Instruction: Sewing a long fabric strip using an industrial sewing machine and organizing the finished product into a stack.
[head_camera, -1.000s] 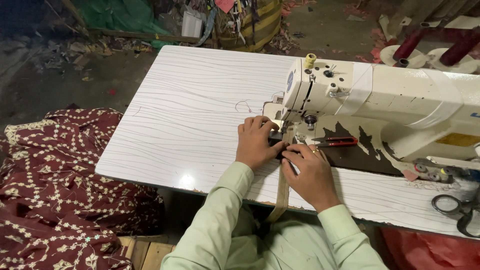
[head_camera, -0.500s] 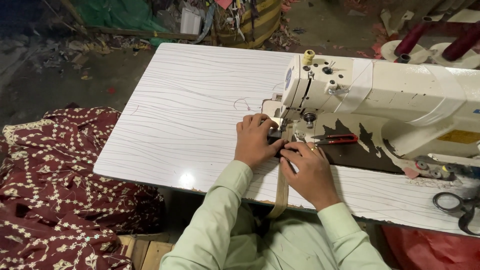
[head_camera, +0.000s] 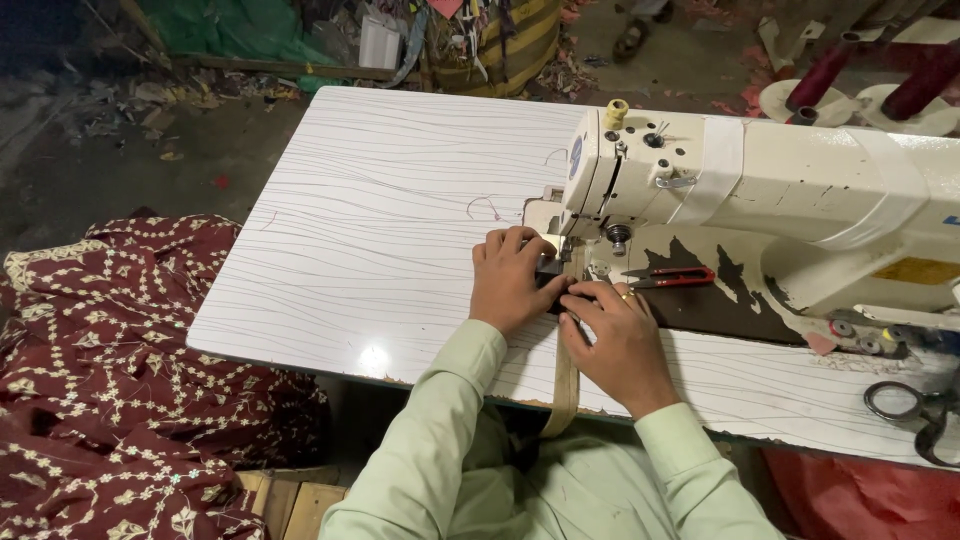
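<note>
Both hands work at the needle end of a cream-white industrial sewing machine (head_camera: 760, 200) on a white tabletop with thin wavy grey lines (head_camera: 380, 220). The left hand (head_camera: 512, 280) lies palm down, fingers together, pressing on a narrow tan fabric strap (head_camera: 566, 385) just left of the presser foot. The right hand (head_camera: 620, 340) lies flat on the near right side, fingertips pressing the same strap; a ring shows on one finger. The strap runs from under the needle toward the near edge and hangs over it, between the pale green sleeves. Red-handled thread snips (head_camera: 672, 278) lie on the machine bed just right of the hands. Black scissors (head_camera: 915, 415) sit at the far right edge. A maroon patterned cloth (head_camera: 110, 380) lies heaped on the floor at left.
</note>
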